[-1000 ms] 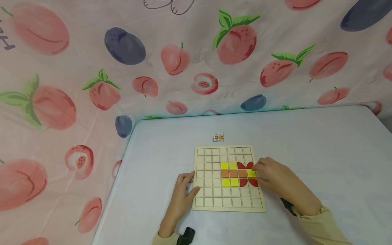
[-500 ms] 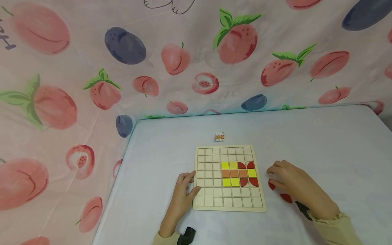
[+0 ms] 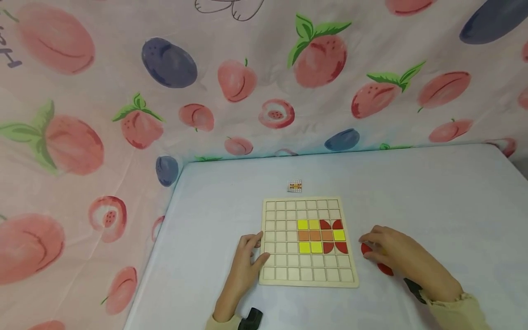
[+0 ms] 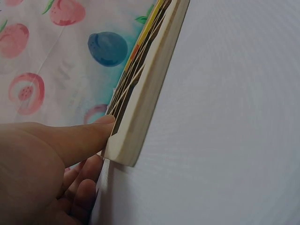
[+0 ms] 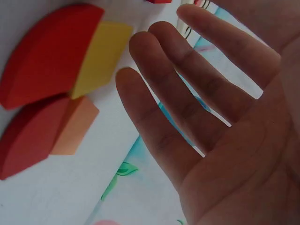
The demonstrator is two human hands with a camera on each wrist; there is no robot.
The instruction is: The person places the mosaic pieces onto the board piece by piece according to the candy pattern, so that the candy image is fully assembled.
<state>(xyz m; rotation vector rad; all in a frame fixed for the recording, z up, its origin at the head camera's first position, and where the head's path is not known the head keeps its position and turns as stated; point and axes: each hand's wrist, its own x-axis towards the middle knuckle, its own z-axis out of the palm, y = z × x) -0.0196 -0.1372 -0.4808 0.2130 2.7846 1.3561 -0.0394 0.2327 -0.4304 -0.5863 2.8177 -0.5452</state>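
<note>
A pale wooden grid board (image 3: 284, 270) lies on the table with yellow and orange square tiles and red quarter-circle tiles in its right half. My left hand (image 3: 243, 263) holds the board's left edge, the thumb (image 4: 89, 138) on top and the fingers curled against the side. To the right of the board, my right hand (image 3: 402, 252) hovers over loose tiles with relaxed, spread fingers and nothing in them. Beneath it the right wrist view shows a large red quarter-circle tile (image 5: 51, 51), a second red one (image 5: 30, 136), a yellow tile (image 5: 101, 61) and an orange tile (image 5: 77, 126).
Behind the board lies a small card (image 3: 294, 186) printed with a coloured grid pattern. A white cloth (image 3: 214, 206) covers the table. Fruit-printed fabric (image 3: 247, 41) rises along the back and left sides.
My right hand has left the yellow tile at the board's right edge and moved right, over the loose tiles, then slightly nearer to me. The left hand stays put on the board.
</note>
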